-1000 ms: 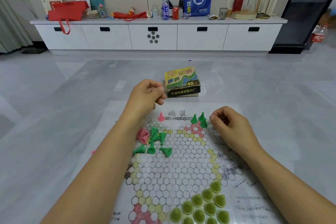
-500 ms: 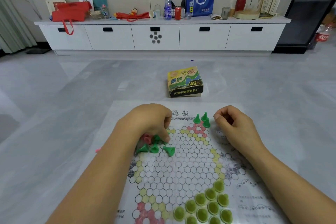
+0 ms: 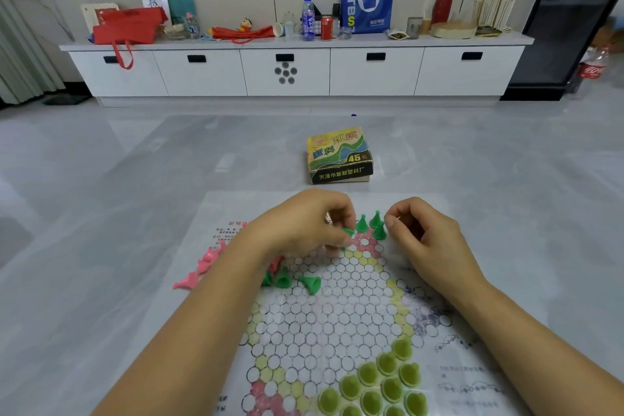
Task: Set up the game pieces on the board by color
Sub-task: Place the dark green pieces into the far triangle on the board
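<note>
The paper board (image 3: 337, 314) lies flat on the floor (image 3: 101, 213). The left hand (image 3: 304, 226) hovers over its far pink corner, fingers (image 3: 341, 213) curled and pinching a green piece (image 3: 347, 231) that lies tilted on its side. Just right of it three upright green pieces (image 3: 375, 219) stand close together at that corner's tip. The right hand (image 3: 425, 240) sits just beside them, fingers curled inward with the thumb near the forefinger; it seems to hold nothing, though the palm is shadowed. Toppled green pieces (image 3: 312, 284) lie on the board's left part, partly under the left forearm, and pink pieces (image 3: 199, 267) lie off the left edge. Pale green pieces (image 3: 381, 382) fill the near right corner. A game box (image 3: 339, 155) stands beyond the board.
</note>
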Demonstrator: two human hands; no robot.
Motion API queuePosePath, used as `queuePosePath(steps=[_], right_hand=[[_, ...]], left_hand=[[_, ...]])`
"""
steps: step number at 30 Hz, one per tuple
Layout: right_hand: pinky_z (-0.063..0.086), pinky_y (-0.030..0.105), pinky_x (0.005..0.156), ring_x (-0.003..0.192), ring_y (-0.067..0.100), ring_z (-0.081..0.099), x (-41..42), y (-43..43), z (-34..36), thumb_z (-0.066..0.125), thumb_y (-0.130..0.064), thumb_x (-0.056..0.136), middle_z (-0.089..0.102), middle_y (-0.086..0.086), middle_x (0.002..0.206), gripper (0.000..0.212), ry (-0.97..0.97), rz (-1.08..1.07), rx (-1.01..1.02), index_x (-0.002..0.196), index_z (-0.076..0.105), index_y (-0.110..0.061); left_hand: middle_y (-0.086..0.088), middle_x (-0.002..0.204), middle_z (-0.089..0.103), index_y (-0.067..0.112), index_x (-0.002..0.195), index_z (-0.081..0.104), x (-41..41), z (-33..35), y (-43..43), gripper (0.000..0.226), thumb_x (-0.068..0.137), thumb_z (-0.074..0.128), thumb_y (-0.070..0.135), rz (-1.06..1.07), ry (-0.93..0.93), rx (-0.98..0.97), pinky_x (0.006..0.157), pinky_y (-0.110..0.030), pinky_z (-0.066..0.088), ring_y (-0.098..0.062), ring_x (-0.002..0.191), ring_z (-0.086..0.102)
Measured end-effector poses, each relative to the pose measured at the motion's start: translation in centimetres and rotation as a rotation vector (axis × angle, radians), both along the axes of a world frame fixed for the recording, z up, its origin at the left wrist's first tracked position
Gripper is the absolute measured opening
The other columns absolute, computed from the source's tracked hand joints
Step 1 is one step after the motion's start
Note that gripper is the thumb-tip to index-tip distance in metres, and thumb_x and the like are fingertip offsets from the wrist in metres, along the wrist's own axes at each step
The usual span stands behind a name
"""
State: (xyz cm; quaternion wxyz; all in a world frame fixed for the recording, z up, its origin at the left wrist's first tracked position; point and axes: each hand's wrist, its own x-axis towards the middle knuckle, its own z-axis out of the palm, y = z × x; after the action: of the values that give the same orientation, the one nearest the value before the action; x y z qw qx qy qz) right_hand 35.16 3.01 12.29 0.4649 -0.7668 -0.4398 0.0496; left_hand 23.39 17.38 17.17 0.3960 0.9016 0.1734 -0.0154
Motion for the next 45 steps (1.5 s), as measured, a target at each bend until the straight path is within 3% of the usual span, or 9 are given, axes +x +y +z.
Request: queuePosePath(steps=[4,10,16,27,29,32,37,41,45], right_hand=[[0.042,0.01,0.055,0.056,0.001,0.056,-0.9,0.2,0.7,0.065,-0.028,0.076,0.062,-0.003,0.066,0.012,0.169,0.213,0.112,0.084,0.059,-0.021],[0.052,0.021,0.062,0.065,0.015,0.063,-0.6,0.4,0.8,0.067,-0.027,0.067,0.066,0.0,0.071,0.025,0.384,0.274,0.207,0.088,0.06,-0.015],[0.046,0.012,0.054,0.056,0.002,0.059,-0.5,0.3,1.7,0.064,-0.001,0.076,0.067,-0.006,0.063,0.008,0.521,0.307,0.257,0.08,0.064,-0.008],[0.047,0.013,0.056,0.056,0.003,0.058,0.0,0.2,1.9,0.066,-0.001,0.074,0.066,-0.006,0.061,0.008,0.519,0.265,0.213,0.076,0.064,-0.009],[0.046,0.013,0.055,0.054,0.001,0.054,0.3,0.2,2.1,0.064,-0.002,0.078,0.063,-0.01,0.059,0.012,0.513,0.184,0.256,0.074,0.064,-0.013],[0.044,0.01,0.057,0.057,0.0,0.051,0.9,0.1,2.7,0.062,-0.001,0.08,0.059,-0.009,0.067,0.019,0.405,0.068,0.209,0.074,0.061,-0.019],[0.039,0.013,0.063,0.072,0.006,0.049,0.0,-0.3,3.6,0.055,-0.011,0.082,0.048,-0.01,0.083,0.012,-0.28,0.055,-0.327,0.086,0.057,-0.021],[0.042,0.023,0.072,0.083,0.015,0.051,-0.5,-0.3,3.5,0.054,-0.013,0.085,0.049,-0.006,0.091,0.014,-0.341,0.075,-0.512,0.097,0.057,-0.02],[0.046,0.024,0.073,0.082,0.013,0.054,-0.1,-0.3,2.8,0.059,-0.017,0.084,0.056,-0.005,0.091,0.015,-0.216,0.109,-0.574,0.099,0.058,-0.019]], left_hand=[[0.002,0.077,0.061,0.014,0.091,0.059,0.8,-0.5,-0.9,0.01,0.084,0.061,0.007,0.065,-0.182,-0.389,0.056,-0.015,0.048,-0.007,0.061,0.063],[-0.003,0.071,0.067,0.011,0.089,0.059,0.9,-0.9,-0.8,0.009,0.084,0.059,0.004,0.104,-0.235,-0.698,0.053,-0.015,0.046,-0.01,0.061,0.063],[-0.004,0.068,0.068,0.007,0.087,0.059,0.5,-0.4,-0.5,0.012,0.078,0.063,0.001,0.095,-0.218,-0.729,0.048,-0.015,0.045,-0.013,0.058,0.064],[-0.004,0.073,0.068,0.008,0.092,0.06,0.7,-0.6,-0.5,0.016,0.079,0.063,0.0,0.115,-0.171,-0.665,0.052,-0.016,0.048,-0.011,0.061,0.065],[0.0,0.07,0.066,0.008,0.095,0.06,0.5,-0.5,-0.2,0.018,0.079,0.064,0.0,0.125,-0.145,-0.615,0.053,-0.015,0.049,-0.01,0.059,0.066],[0.002,0.073,0.062,0.012,0.094,0.061,0.4,-0.5,0.5,0.014,0.081,0.064,0.005,0.201,-0.077,-0.317,0.053,-0.014,0.049,-0.005,0.059,0.065],[0.003,0.079,0.061,0.015,0.091,0.062,0.6,-1.1,0.1,0.014,0.079,0.067,0.009,0.174,0.044,0.089,0.058,-0.016,0.043,-0.005,0.061,0.054],[0.001,0.095,0.059,0.014,0.097,0.061,0.9,-1.0,-0.5,0.023,0.076,0.07,0.012,0.122,0.104,0.232,0.067,-0.024,0.045,-0.017,0.08,0.057],[0.001,0.107,0.058,0.017,0.102,0.059,0.6,-0.8,-0.3,0.031,0.074,0.072,0.016,0.113,0.157,0.32,0.075,-0.028,0.046,-0.019,0.093,0.058]])
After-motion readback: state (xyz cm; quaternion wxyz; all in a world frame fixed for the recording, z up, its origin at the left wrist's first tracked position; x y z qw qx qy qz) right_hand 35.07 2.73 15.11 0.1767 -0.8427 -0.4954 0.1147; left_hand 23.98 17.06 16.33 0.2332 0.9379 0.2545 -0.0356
